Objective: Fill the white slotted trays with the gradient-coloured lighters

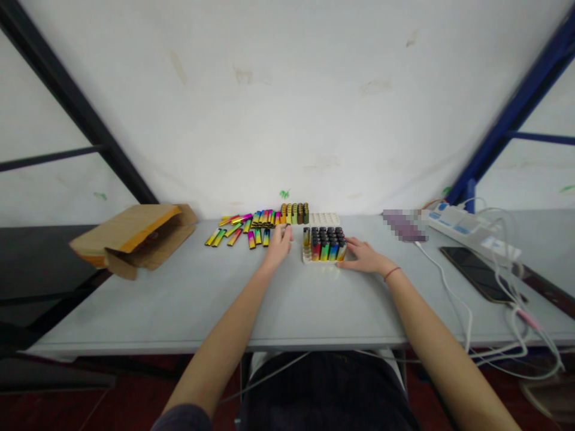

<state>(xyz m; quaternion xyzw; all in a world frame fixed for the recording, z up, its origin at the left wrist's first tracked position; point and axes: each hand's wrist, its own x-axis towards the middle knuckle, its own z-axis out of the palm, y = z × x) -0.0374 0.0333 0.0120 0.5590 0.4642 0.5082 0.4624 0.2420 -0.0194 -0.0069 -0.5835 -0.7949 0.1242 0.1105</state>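
Mid-frame, the lighter tray is steadied by the flat, released right hand — loose lighters are reached by the left hand, its grip impossible to tell.

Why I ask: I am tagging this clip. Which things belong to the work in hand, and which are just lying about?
In hand:
loose lighters by the left hand
standing lighters in the front tray, touched by the right hand
partly filled back tray

Lying about:
cardboard box
power strip
phone
cables
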